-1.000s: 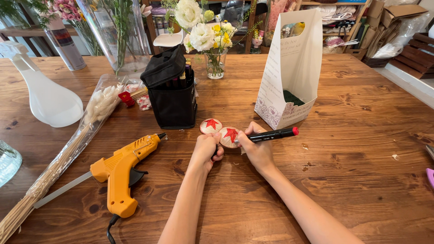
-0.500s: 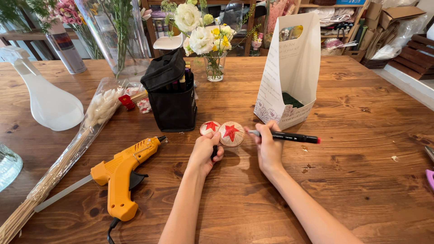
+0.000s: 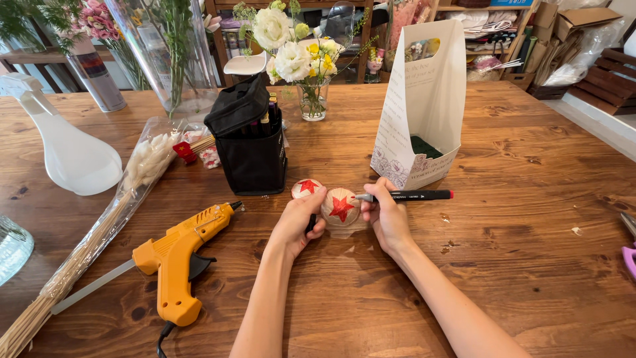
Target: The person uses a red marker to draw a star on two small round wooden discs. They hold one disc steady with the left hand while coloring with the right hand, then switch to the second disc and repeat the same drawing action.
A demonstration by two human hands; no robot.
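Two small pale round balls, each with a red star drawn on it, sit on the wooden table (image 3: pixel 503 265). My left hand (image 3: pixel 298 222) steadies the near ball (image 3: pixel 340 207), with the other ball (image 3: pixel 306 188) just behind its fingers. My right hand (image 3: pixel 387 215) holds a black marker with a red end (image 3: pixel 411 195), lying nearly level, its tip at the near ball's upper right side.
A black marker case (image 3: pixel 250 142) stands behind the balls. An orange glue gun (image 3: pixel 177 258) lies to the left, beside wrapped dried stems (image 3: pixel 99 232) and a white vase (image 3: pixel 69 149). A white paper carrier (image 3: pixel 424 106) and a glass of flowers (image 3: pixel 311 66) stand further back.
The marker has swung from tilted up to nearly level, and its tip has come to the near ball. My left hand has shifted slightly around the balls.
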